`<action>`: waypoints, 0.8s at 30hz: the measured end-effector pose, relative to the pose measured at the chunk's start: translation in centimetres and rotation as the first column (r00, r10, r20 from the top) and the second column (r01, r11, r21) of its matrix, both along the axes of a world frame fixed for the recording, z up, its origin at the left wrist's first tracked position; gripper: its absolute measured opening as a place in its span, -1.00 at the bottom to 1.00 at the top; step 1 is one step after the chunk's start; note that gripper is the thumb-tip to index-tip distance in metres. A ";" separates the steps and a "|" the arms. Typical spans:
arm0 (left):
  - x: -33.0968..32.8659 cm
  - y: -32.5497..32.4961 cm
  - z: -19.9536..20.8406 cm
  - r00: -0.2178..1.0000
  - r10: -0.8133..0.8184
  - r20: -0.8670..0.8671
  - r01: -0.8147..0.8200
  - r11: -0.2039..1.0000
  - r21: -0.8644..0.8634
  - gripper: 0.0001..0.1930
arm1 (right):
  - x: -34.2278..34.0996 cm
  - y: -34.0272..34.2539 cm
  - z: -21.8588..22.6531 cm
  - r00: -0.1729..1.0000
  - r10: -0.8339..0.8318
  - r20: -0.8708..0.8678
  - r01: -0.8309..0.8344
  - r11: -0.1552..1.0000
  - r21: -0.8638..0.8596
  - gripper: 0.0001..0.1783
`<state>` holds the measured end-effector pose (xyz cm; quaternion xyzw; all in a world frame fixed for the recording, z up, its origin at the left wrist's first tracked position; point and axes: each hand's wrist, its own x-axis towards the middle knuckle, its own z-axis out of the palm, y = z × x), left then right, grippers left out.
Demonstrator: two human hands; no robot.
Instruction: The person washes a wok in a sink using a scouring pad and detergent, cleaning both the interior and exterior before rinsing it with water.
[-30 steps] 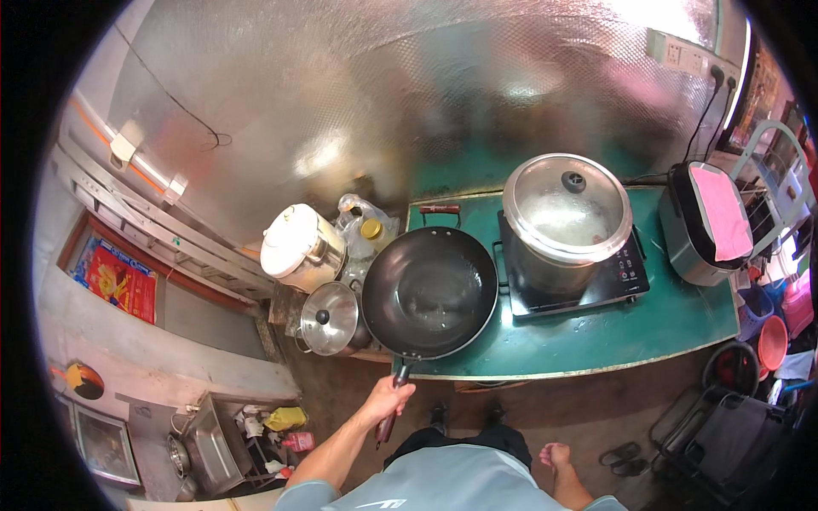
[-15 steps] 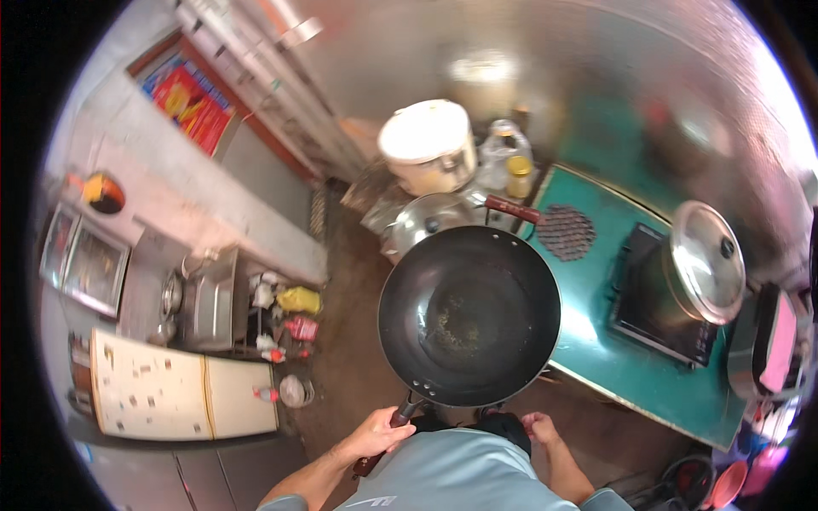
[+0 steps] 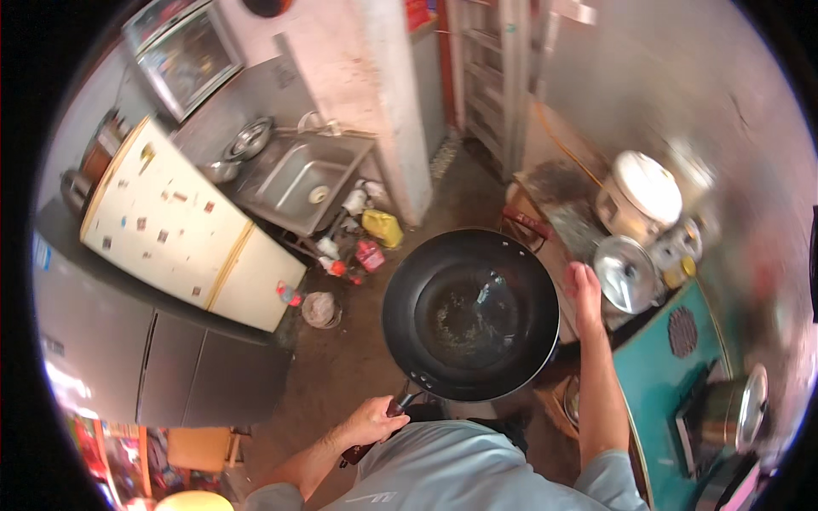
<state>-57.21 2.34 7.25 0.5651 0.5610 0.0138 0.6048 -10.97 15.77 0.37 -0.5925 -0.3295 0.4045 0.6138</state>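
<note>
A black wok [image 3: 477, 375] is held out in front of my body, its inside facing up with a wet shine and small pale flecks on the bottom. My left hand [image 3: 375, 421] is closed around its long brown handle [image 3: 399, 406]. On the far rim sits a short reddish-brown helper handle [image 3: 528, 223]. Beside the wok's right edge, my right hand [image 3: 584, 294] is raised with nothing in it, fingers stretched forward and apart from the rim. A glass-lidded pot [image 3: 626, 277] lies just beyond that hand.
A steel sink [image 3: 294, 183] stands far left, with bottles and a yellow bag [image 3: 382, 228] beneath it. Nearer are a cream refrigerator [image 3: 175, 213] and a small bin [image 3: 320, 310]. At right, a green table [image 3: 652, 375] bears a lidded steel pot [image 3: 724, 413]; a white-lidded cooker [image 3: 641, 192] stands behind.
My view has turned left, bringing the sink and refrigerator closer to the middle. The wok has stayed in my left hand. My right hand has risen from my side to beside the wok.
</note>
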 end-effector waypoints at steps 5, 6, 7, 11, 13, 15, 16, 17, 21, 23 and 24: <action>-8.1 3.4 -0.9 0.996 0.091 -0.005 -0.090 0.993 0.073 -0.74 | -11.1 16.9 2.8 0.951 0.310 -0.011 -0.308 0.939 -0.153 -0.30; -9.3 4.0 -0.7 0.992 0.124 0.000 -0.123 0.991 0.060 -0.73 | -14.1 19.7 3.0 0.938 0.346 -0.006 -0.343 0.928 -0.149 -0.30; -10.3 4.6 -0.5 0.989 0.151 0.006 -0.151 0.988 0.044 -0.72 | -16.7 22.4 2.7 0.904 0.424 -0.052 -0.427 0.887 -0.178 -0.31; -13.4 7.5 -0.9 0.939 0.342 0.027 -0.342 0.940 -0.003 -0.72 | -26.5 31.3 1.5 0.743 0.662 -0.093 -0.667 0.723 -0.180 -0.56; -14.7 9.8 -1.3 0.939 0.343 -0.027 -0.344 0.938 -0.037 -0.74 | -30.3 35.6 0.8 0.721 0.690 -0.057 -0.687 0.703 -0.183 -0.61; -16.2 12.2 -1.7 0.922 0.384 -0.057 -0.385 0.922 -0.023 -0.74 | -33.5 40.0 -0.7 0.738 0.673 0.047 -0.662 0.736 -0.140 -0.67; -16.7 13.7 -1.4 0.913 0.400 -0.086 -0.402 0.915 -0.012 -0.75 | -35.1 41.9 -1.0 0.712 0.701 0.042 -0.691 0.710 -0.137 -0.67; -17.1 15.0 -0.9 0.902 0.427 -0.070 -0.427 0.904 0.006 -0.69 | -36.5 43.6 -1.2 0.691 0.718 0.087 -0.704 0.695 -0.144 -0.67; -20.1 20.8 -0.7 0.873 0.463 -0.151 -0.466 0.885 0.020 -0.70 | -41.4 51.8 -2.5 0.581 0.782 0.226 -0.781 0.613 -0.116 -0.69; -21.4 22.4 -1.3 0.878 0.425 -0.218 -0.419 0.905 0.077 -0.72 | -43.6 55.2 -3.3 0.506 0.784 0.361 -0.810 0.576 -0.115 -0.71; -21.7 23.3 -0.6 0.868 0.447 -0.218 -0.446 0.893 0.057 -0.72 | -44.4 56.6 -3.4 0.448 0.771 0.452 -0.817 0.559 -0.142 -0.69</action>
